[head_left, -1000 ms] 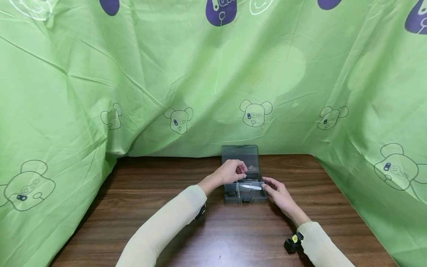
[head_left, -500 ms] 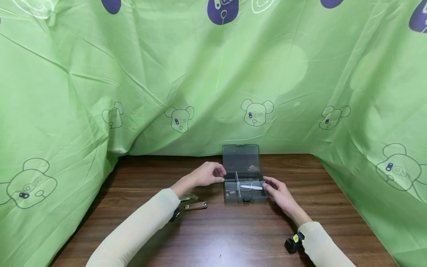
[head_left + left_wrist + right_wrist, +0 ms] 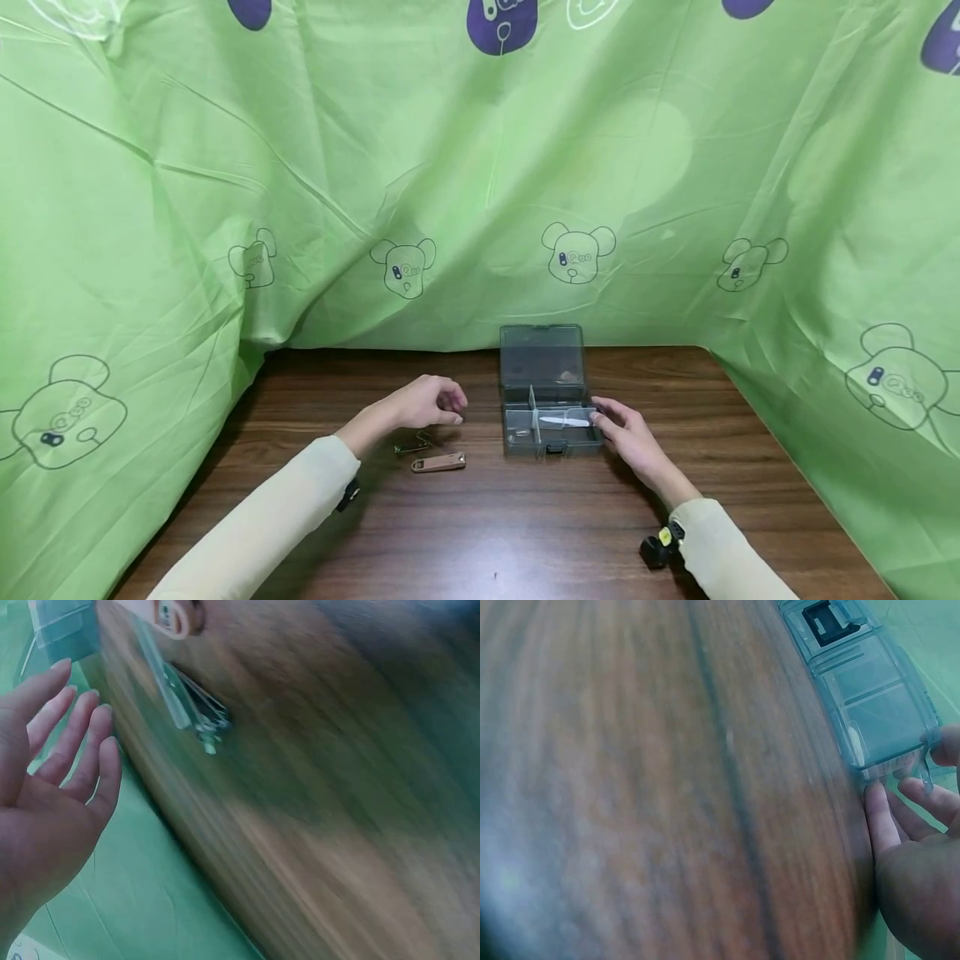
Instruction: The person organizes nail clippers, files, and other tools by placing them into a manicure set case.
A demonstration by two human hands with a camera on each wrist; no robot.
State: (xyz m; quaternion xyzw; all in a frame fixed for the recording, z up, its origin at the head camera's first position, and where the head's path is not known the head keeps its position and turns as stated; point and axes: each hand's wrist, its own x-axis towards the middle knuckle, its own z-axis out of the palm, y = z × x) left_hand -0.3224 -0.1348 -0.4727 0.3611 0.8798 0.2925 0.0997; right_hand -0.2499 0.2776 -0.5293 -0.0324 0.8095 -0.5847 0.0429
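A translucent grey compartment box (image 3: 555, 446) sits at the back of the table with its lid (image 3: 542, 354) raised. Inside lies a slim white strip (image 3: 564, 422), its kind unclear. My right hand (image 3: 626, 435) pinches the box's right end between thumb and fingers, as the right wrist view also shows. To the left of the box, my left hand (image 3: 423, 402) hovers over the table, holding nothing, fingers loosely bent. Just below it lie a rose-coloured nail clipper (image 3: 438, 462) and a smaller dark clipper (image 3: 411, 447) with a clear strip (image 3: 161, 675) beside it.
The box stands close to a green printed curtain (image 3: 480, 275) that encloses the brown wooden table (image 3: 525, 533) at the back and sides. Upright dividers (image 3: 533, 398) split the box into compartments.
My left hand has moved left, from above the box to over the table, uncovering the clippers and the left compartments. The right hand has stayed at the box's right end.
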